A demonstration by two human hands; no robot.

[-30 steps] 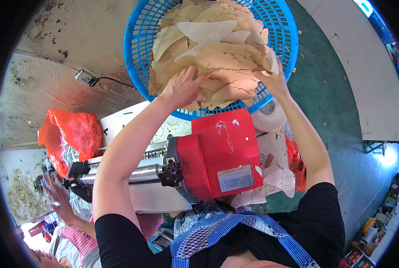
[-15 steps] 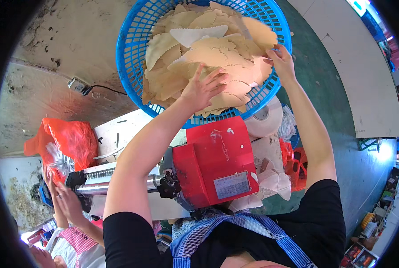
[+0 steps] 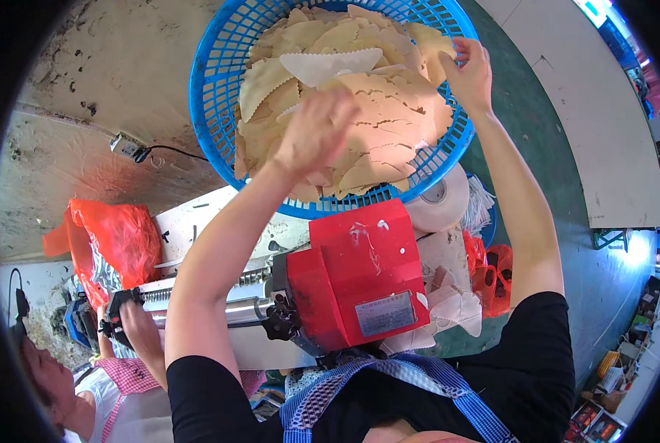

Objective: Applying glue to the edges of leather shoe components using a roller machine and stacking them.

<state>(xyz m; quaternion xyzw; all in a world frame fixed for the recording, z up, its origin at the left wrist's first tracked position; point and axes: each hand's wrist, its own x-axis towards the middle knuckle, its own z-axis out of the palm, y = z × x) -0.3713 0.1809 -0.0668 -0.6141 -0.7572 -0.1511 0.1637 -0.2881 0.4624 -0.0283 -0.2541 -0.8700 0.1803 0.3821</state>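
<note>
A blue plastic basket (image 3: pixel 219 133) is heaped with flat beige pieces (image 3: pixel 374 103) that have curved, zigzag-cut edges; one whiter crescent piece (image 3: pixel 330 65) lies on top. My left hand (image 3: pixel 315 134) hovers over the near left part of the heap, its fingers smeared by motion. At the basket's right rim is my right hand (image 3: pixel 474 80), thumb and fingers apart. Beside its thumb a beige piece (image 3: pixel 433 53) stands tilted on the heap; whether they touch I cannot tell.
Between my arms sits a red machine (image 3: pixel 367 273) with a metal shaft and black knobs. A white roll (image 3: pixel 442 198) stands behind it, with beige scraps (image 3: pixel 452 306) alongside. Red plastic bags (image 3: pixel 119 240) lie at left. A co-worker's hand (image 3: pixel 141 332) is on the machine's left end.
My right hand has moved up along the rim and its fingers have spread from the piece. My left hand has shifted left. The co-worker's hands have come down to the machine's end.
</note>
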